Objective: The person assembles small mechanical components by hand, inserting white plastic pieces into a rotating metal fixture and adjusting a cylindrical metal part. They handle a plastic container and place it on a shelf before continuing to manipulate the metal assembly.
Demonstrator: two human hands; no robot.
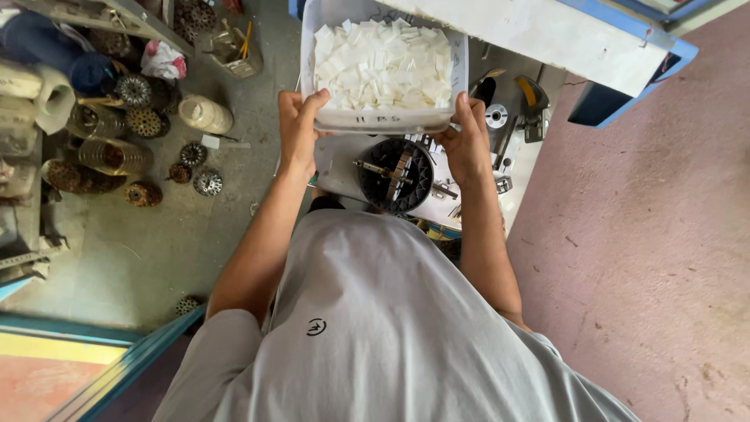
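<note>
- Right, the white plastic tub (pixel 383 119) sits at the top middle of my head view, held out in front of the chest above a work surface, and it is filled with loose white paper-like slips (pixel 383 66)
- My left hand (pixel 301 129) is clamped on the tub's near left corner, fingers curled over the rim and thumb against the wall
- My right hand (pixel 467 139) grips the near right corner the same way, thumb up along the wall, so both hands are closed on the tub and carry it level
- Just below the tub, between my wrists, I see a round black slotted core (pixel 396 176) with a metal bar across it, lying on a pale bench top (pixel 336 168)
- To the right of that lie small metal fittings (pixel 497 117) and a grey tool with a yellow stripe (pixel 533 98)
- Above the right side runs a white board with a blue edge (pixel 562 39)
- Well off to the left, on the grey floor (pixel 141 250), lie copper-wound stators (pixel 113 155) and small round laminated cores (pixel 207 182)
- A grey T-shirt (pixel 375 328) fills the bottom of the view
</note>
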